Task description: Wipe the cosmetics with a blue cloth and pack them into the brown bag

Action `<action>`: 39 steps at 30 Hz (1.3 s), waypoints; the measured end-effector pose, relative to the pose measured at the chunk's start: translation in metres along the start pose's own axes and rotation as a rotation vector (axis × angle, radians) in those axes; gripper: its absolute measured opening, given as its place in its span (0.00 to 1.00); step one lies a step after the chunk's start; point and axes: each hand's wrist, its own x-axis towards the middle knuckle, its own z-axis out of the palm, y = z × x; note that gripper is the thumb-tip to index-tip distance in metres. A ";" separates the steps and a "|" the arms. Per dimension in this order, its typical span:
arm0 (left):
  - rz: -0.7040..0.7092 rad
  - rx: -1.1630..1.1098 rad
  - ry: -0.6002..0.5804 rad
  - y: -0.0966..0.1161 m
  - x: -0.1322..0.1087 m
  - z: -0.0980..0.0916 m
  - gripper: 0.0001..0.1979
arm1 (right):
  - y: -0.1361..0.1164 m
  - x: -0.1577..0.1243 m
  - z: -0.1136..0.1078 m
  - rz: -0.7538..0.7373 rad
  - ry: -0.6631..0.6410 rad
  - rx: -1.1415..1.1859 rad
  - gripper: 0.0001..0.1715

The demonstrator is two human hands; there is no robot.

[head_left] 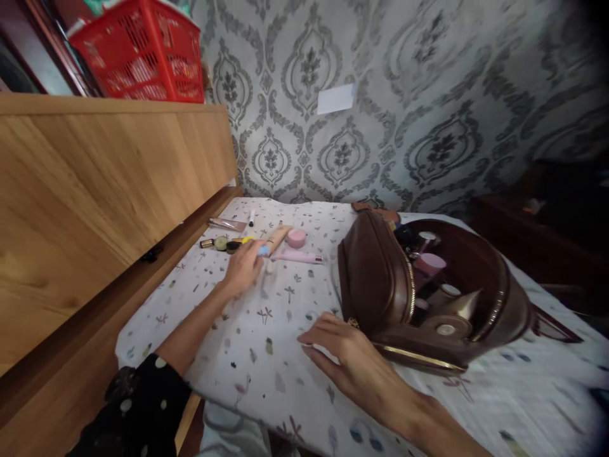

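Observation:
My left hand (245, 268) is closed around a small item with a light blue part (263, 251), amid a group of cosmetics. Close to it lie a lilac tube (297, 256), a round pink jar (296, 238), a beige tube (280, 237) and a small round greenish item (221, 243). My right hand (345, 352) hovers low over the patterned cloth beside the brown bag, its fingers apart and nothing in them. The brown bag (373, 273) stands unzipped on the right, with a pink item (431, 263) and several other cosmetics inside.
A patterned white cloth (280, 317) covers the surface. Along the left runs a wooden cabinet (118, 184) with a red basket (157, 54) on top. Behind is a patterned wall (304, 146). A brown item (375, 211) lies behind the bag.

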 end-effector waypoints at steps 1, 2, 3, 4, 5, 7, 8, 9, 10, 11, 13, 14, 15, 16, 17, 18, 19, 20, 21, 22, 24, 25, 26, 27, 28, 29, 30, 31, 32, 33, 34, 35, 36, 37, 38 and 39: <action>-0.094 0.041 0.009 -0.016 0.006 -0.003 0.20 | 0.001 0.007 0.006 0.037 -0.013 0.055 0.11; -0.198 0.096 -0.001 -0.030 0.013 -0.006 0.20 | 0.003 0.014 0.013 0.082 -0.021 0.115 0.10; -0.257 0.125 0.005 -0.044 0.021 -0.009 0.21 | 0.005 0.022 0.020 0.133 -0.031 0.179 0.10; -0.289 0.144 0.010 -0.056 0.028 -0.011 0.22 | 0.007 0.029 0.028 0.194 -0.033 0.250 0.09; -0.316 0.164 0.006 -0.066 0.034 -0.013 0.22 | 0.010 0.036 0.037 0.263 -0.025 0.328 0.09; -0.336 0.192 -0.035 -0.081 0.045 -0.013 0.23 | 0.018 0.047 0.054 0.373 -0.018 0.487 0.10; -0.335 0.204 -0.072 -0.086 0.049 -0.011 0.22 | 0.023 0.050 0.062 0.404 0.000 0.543 0.11; -0.328 0.213 -0.118 -0.090 0.053 -0.008 0.22 | 0.028 0.052 0.070 0.427 0.026 0.584 0.11; -0.319 0.219 -0.170 -0.093 0.057 -0.005 0.21 | 0.033 0.052 0.076 0.439 0.055 0.611 0.11; -0.311 0.223 -0.226 -0.095 0.060 -0.001 0.20 | 0.037 0.051 0.081 0.444 0.078 0.626 0.12; -0.305 0.225 -0.334 -0.100 0.069 0.006 0.19 | 0.042 0.047 0.086 0.440 0.099 0.640 0.13; -0.309 0.225 -0.380 -0.102 0.074 0.009 0.20 | 0.043 0.045 0.086 0.431 0.100 0.640 0.13; -0.316 0.225 -0.421 -0.104 0.079 0.011 0.20 | 0.043 0.043 0.086 0.421 0.099 0.637 0.14; -0.324 0.222 -0.455 -0.107 0.084 0.013 0.20 | 0.042 0.041 0.085 0.411 0.099 0.630 0.14; -0.332 0.217 -0.482 -0.109 0.089 0.014 0.19 | 0.041 0.040 0.084 0.403 0.100 0.618 0.14; -0.340 0.209 -0.500 -0.110 0.092 0.015 0.18 | 0.039 0.040 0.082 0.397 0.105 0.603 0.14; -0.348 0.198 -0.510 -0.112 0.095 0.016 0.18 | 0.038 0.039 0.082 0.394 0.109 0.589 0.13; -0.358 0.184 -0.509 -0.112 0.097 0.016 0.18 | 0.037 0.039 0.081 0.394 0.111 0.579 0.13; -0.369 0.166 -0.496 -0.113 0.097 0.017 0.17 | 0.036 0.039 0.081 0.395 0.113 0.575 0.13; -0.384 0.145 -0.471 -0.113 0.097 0.018 0.16 | 0.036 0.040 0.081 0.396 0.114 0.578 0.13; -0.419 0.092 -0.388 -0.112 0.093 0.018 0.13 | 0.036 0.040 0.081 0.401 0.111 0.596 0.13; -0.437 0.059 -0.333 -0.111 0.090 0.018 0.12 | 0.036 0.040 0.082 0.403 0.110 0.607 0.13; -0.456 0.020 -0.272 -0.111 0.088 0.018 0.11 | 0.036 0.040 0.082 0.405 0.111 0.618 0.13; -0.473 -0.025 -0.206 -0.110 0.085 0.016 0.12 | 0.037 0.040 0.082 0.407 0.114 0.627 0.13; -0.487 -0.076 -0.138 -0.109 0.084 0.014 0.12 | 0.037 0.040 0.083 0.409 0.118 0.635 0.12; -0.497 -0.136 -0.071 -0.107 0.082 0.010 0.14 | 0.037 0.040 0.083 0.410 0.123 0.641 0.12; -0.501 -0.204 -0.010 -0.105 0.080 0.007 0.15 | 0.038 0.040 0.083 0.411 0.127 0.646 0.13; -0.500 -0.279 0.045 -0.102 0.078 0.003 0.15 | 0.038 0.040 0.082 0.411 0.131 0.650 0.13; -0.496 -0.361 0.090 -0.097 0.075 -0.001 0.16 | 0.039 0.040 0.081 0.411 0.136 0.650 0.14; -0.491 -0.447 0.121 -0.091 0.071 -0.003 0.18 | 0.040 0.039 0.080 0.412 0.149 0.645 0.14; -0.487 -0.533 0.139 -0.083 0.064 -0.005 0.20 | 0.041 0.039 0.079 0.415 0.170 0.639 0.15; -0.485 -0.618 0.142 -0.072 0.056 -0.005 0.23 | 0.042 0.039 0.078 0.422 0.199 0.633 0.16; -0.482 -0.700 0.124 -0.059 0.045 -0.004 0.25 | 0.043 0.040 0.076 0.431 0.233 0.635 0.18; -0.483 -0.771 0.102 -0.045 0.033 -0.001 0.28 | 0.043 0.040 0.075 0.441 0.269 0.647 0.21; -0.483 -0.832 0.075 -0.029 0.019 0.002 0.29 | 0.044 0.040 0.073 0.450 0.303 0.674 0.26; -0.481 -0.884 0.044 -0.012 0.005 0.005 0.30 | 0.045 0.041 0.072 0.455 0.331 0.716 0.31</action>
